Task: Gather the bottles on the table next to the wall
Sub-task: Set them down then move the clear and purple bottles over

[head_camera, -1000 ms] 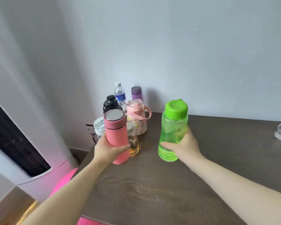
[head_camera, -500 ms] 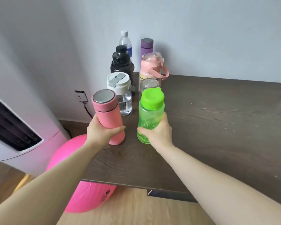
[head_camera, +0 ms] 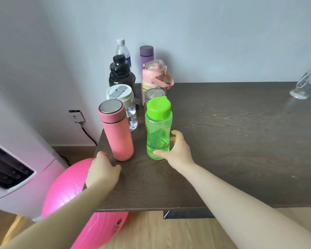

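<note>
Both hands (head_camera: 102, 174) (head_camera: 178, 150) loosely curled.

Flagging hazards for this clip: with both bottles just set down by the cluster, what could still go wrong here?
1. The pink flask stands close to the table's left edge; a nudge from the left hand beside it could tip it off.
2. The right hand is curled round the green bottle base; pulling away carelessly could knock it into the steel-lidded bottle behind.
3. A clear bottle remains far right, ungathered.
</note>
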